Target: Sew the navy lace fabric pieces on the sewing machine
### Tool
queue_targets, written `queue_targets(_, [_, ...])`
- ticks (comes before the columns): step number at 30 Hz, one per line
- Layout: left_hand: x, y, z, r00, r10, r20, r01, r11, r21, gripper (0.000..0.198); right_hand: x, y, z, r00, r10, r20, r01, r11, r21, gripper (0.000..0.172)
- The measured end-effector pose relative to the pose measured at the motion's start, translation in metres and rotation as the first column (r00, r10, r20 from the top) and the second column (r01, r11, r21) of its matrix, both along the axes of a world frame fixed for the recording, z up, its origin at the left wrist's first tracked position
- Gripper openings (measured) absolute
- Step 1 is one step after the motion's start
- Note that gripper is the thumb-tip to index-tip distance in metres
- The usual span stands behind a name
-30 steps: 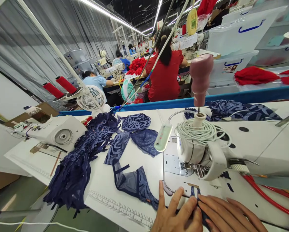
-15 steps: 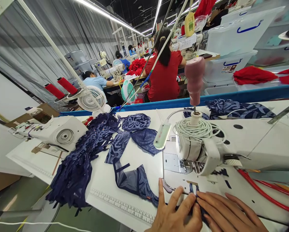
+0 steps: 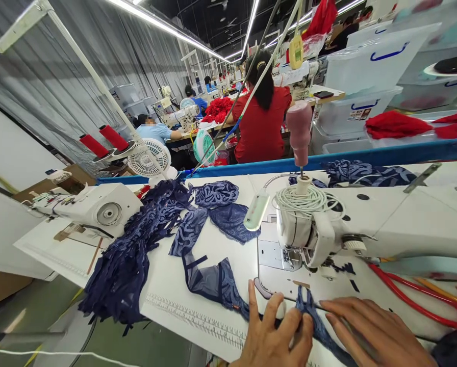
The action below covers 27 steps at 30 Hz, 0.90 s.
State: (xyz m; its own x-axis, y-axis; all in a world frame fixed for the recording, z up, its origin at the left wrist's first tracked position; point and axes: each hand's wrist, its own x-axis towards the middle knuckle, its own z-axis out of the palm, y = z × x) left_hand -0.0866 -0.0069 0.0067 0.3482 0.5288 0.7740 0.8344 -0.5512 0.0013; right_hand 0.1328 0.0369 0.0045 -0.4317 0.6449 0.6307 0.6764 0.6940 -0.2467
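Navy lace fabric [image 3: 315, 321] lies flat on the white table in front of the sewing machine [image 3: 301, 234]. My left hand [image 3: 276, 331] rests on its left part with fingers spread, pressing it down. To its right, my right hand [image 3: 370, 326] lies over the fabric's edge with fingers stretched out; a thin dark object shows between the fingers, too unclear to name. A navy mesh and lace cup piece [image 3: 209, 283] runs from the left toward my left hand. More lace pieces [image 3: 232, 221] are spread behind it.
A big heap of navy fabric [image 3: 129, 255] hangs over the table's left edge. Red-handled scissors [image 3: 415, 300] lie at the right. Another sewing machine [image 3: 98, 209] stands at the left. Beyond the blue edge [image 3: 251, 167], a person in red [image 3: 259, 122] sits facing away.
My right hand has moved right, apart from my left hand, uncovering more of the lace fabric between them. The camera view has shifted slightly.
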Motion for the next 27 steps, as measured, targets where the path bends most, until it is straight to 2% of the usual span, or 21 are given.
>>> queue_targets(3, [0.004,-0.002,-0.001,1.0,0.019,0.005,-0.019,1.0,0.025,0.077,-0.015,0.009,0.01,0.995,-0.041,-0.09,0.026,0.987,-0.159,0.015])
queue_targets(6, [0.003,-0.006,-0.001,1.0,0.008,-0.004,-0.008,1.0,0.019,0.07,-0.031,0.015,0.015,0.99,-0.048,-0.13,0.013,0.967,-0.253,0.014])
queue_targets(9, [-0.005,-0.01,0.005,0.995,-0.006,0.102,0.023,0.985,-0.17,0.047,-0.039,0.013,0.018,0.985,-0.023,-0.17,-0.035,0.942,-0.335,0.023])
queue_targets(11, [-0.012,-0.01,0.011,0.97,0.026,0.242,0.066,0.93,-0.363,0.039,-0.038,0.008,0.022,0.978,-0.005,-0.209,-0.083,0.908,-0.41,0.025])
queue_targets(14, [-0.017,-0.005,0.017,0.894,0.074,0.441,0.204,0.81,-0.55,0.036,-0.033,-0.002,0.025,0.963,0.017,-0.269,-0.161,0.837,-0.523,0.023])
queue_targets(17, [-0.012,-0.001,0.018,0.84,0.152,0.52,0.302,0.665,-0.683,0.023,-0.027,-0.012,0.02,0.914,-0.078,-0.399,-0.207,0.754,-0.623,0.032])
queue_targets(19, [-0.007,-0.003,0.018,0.826,0.202,0.527,0.319,0.603,-0.731,0.021,-0.023,-0.017,0.015,0.876,-0.152,-0.458,-0.228,0.706,-0.671,0.043])
queue_targets(23, [-0.004,-0.013,0.025,0.778,0.239,0.582,0.389,0.545,-0.743,0.032,-0.016,-0.029,0.011,0.828,-0.2,-0.523,-0.279,0.662,-0.695,0.047])
queue_targets(27, [-0.006,-0.025,0.039,0.69,0.31,0.655,0.541,0.38,-0.75,0.045,-0.014,-0.046,0.015,0.802,-0.226,-0.553,-0.335,0.595,-0.73,0.05])
